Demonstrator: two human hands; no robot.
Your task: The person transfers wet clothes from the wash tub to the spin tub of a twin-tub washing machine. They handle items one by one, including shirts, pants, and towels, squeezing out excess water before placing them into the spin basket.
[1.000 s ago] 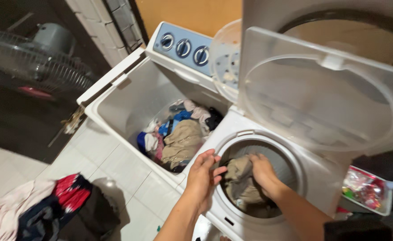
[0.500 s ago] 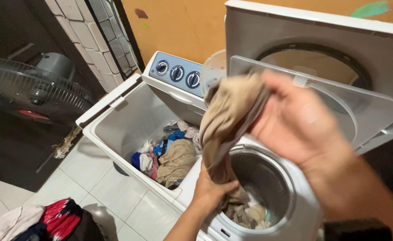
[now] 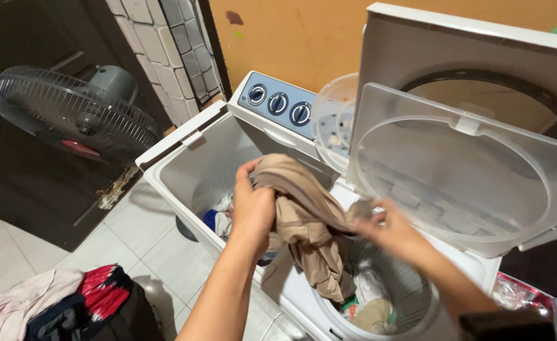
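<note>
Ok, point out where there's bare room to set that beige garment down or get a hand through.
Free: the white floor tiles between the twin-tub washing machine and the heap of clothes; the upper part of the wash tub. Crowded: the round spin tub, with laundry, the hanging beige garment and the right hand; the left hand grips the garment over the wash tub's laundry.

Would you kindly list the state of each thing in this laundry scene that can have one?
Left hand: shut on the tan garment.
Right hand: gripping the garment's other end.
Tan garment: lifted, stretched between the hands, hanging over the spin tub.
Wash tub lid: open.
Spin tub lid: open, raised.
Wash tub: part filled with clothes.
Spin tub: holds clothes.
Fan: too unclear to say whether it runs.
</note>
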